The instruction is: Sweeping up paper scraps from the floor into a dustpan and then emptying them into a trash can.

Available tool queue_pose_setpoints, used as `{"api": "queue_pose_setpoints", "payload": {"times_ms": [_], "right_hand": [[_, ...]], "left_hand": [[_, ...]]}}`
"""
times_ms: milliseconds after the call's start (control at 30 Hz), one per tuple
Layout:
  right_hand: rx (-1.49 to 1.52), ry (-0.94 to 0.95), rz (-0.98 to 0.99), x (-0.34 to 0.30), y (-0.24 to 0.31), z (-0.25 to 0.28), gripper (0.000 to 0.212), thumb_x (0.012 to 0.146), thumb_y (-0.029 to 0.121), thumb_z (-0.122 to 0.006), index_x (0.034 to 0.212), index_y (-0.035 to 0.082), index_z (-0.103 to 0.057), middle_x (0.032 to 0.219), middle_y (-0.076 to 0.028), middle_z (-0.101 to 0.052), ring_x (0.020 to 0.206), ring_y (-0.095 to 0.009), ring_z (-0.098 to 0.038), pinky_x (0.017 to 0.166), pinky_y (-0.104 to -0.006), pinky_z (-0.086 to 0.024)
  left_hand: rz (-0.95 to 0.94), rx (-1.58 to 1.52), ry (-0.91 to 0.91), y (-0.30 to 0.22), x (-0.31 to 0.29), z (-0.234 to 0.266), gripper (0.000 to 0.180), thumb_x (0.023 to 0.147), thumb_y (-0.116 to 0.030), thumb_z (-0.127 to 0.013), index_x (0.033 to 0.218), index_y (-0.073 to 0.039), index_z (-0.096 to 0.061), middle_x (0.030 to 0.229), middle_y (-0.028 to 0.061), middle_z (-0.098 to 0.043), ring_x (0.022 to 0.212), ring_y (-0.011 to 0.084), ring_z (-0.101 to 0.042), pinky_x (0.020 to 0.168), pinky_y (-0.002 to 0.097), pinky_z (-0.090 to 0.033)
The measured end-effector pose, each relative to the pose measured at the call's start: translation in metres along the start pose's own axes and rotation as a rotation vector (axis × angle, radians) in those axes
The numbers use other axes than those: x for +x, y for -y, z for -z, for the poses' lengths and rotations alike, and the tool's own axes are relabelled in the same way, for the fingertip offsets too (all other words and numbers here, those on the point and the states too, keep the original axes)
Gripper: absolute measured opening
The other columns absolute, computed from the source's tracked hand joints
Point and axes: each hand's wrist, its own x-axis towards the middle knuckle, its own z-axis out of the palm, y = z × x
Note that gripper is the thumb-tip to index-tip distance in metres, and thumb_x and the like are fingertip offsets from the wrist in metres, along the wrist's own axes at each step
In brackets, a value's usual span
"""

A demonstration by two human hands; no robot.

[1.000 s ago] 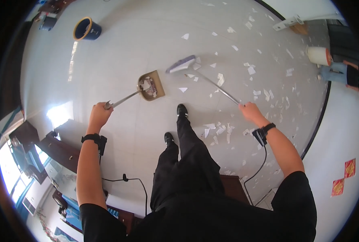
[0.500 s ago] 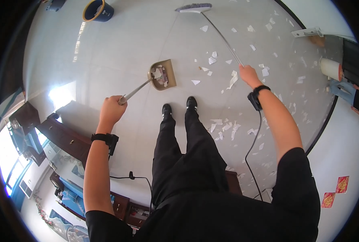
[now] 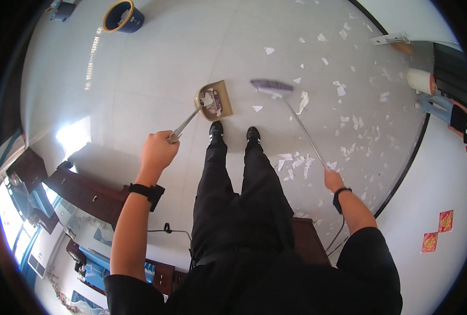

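Note:
My left hand is closed round the handle of a tan dustpan, which rests on the floor just ahead of my shoes with its open side to the right. Paper scraps and other litter lie inside the pan. My right hand grips the long metal handle of a broom. Its purple-grey bristle head is slightly blurred and lies on the floor to the right of the dustpan. Between the two sits a single white paper scrap, and a longer torn strip lies beside the broom handle.
Torn paper pieces are scattered over the right side of the floor. A blue bin with a yellow rim stands at the far left. Dark wooden furniture is at left. A person is near the right wall. A cable hangs near my right wrist.
The broom head has come from far ahead back toward me, and my right hand has drawn nearer my body. Several scraps near the dustpan no longer show. My left hand shifted slightly right.

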Motion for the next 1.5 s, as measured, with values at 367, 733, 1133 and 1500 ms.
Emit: {"api": "queue_pose_setpoints", "payload": {"times_ms": [367, 733, 1133, 1500], "right_hand": [[0.290, -0.214, -0.027, -0.130, 0.064, -0.032, 0.058, 0.094, 0.044, -0.045, 0.071, -0.007, -0.061, 0.075, -0.031, -0.060, 0.076, -0.049, -0.058, 0.071, -0.0522, -0.045], [0.734, 0.045, -0.077, 0.142, 0.275, 0.092, 0.043, 0.093, 0.034, -0.049, 0.082, -0.004, -0.066, 0.084, -0.025, -0.066, 0.081, -0.039, -0.064, 0.071, -0.0441, -0.052], [-0.287, -0.115, 0.403, 0.044, 0.020, -0.053, 0.027, 0.092, 0.017, -0.043, 0.090, -0.002, -0.062, 0.085, -0.024, -0.063, 0.082, -0.040, -0.063, 0.074, -0.0497, -0.051], [0.001, -0.207, -0.077, -0.137, -0.088, -0.036, 0.043, 0.096, 0.039, -0.046, 0.084, -0.001, -0.057, 0.076, -0.027, -0.062, 0.076, -0.046, -0.060, 0.070, -0.0536, -0.047]], "left_hand": [[0.011, 0.006, -0.003, 0.023, -0.005, 0.006, 0.021, 0.076, -0.024, -0.060, 0.084, -0.008, -0.070, 0.072, 0.0194, -0.064, 0.073, 0.0398, -0.063, 0.067, 0.0450, -0.052], [-0.008, -0.043, -0.043, -0.002, 0.010, -0.029, 0.017, 0.076, -0.018, -0.060, 0.074, -0.002, -0.064, 0.066, 0.0222, -0.059, 0.066, 0.0426, -0.058, 0.061, 0.0457, -0.049], [0.009, -0.030, -0.044, 0.004, 0.009, -0.030, 0.020, 0.078, -0.018, -0.061, 0.069, 0.000, -0.060, 0.058, 0.0187, -0.054, 0.054, 0.0398, -0.050, 0.052, 0.0422, -0.043], [0.001, 0.059, -0.127, -0.032, -0.013, -0.036, 0.018, 0.077, -0.019, -0.059, 0.073, -0.001, -0.064, 0.063, 0.0194, -0.060, 0.060, 0.0396, -0.056, 0.060, 0.0441, -0.048]]}}
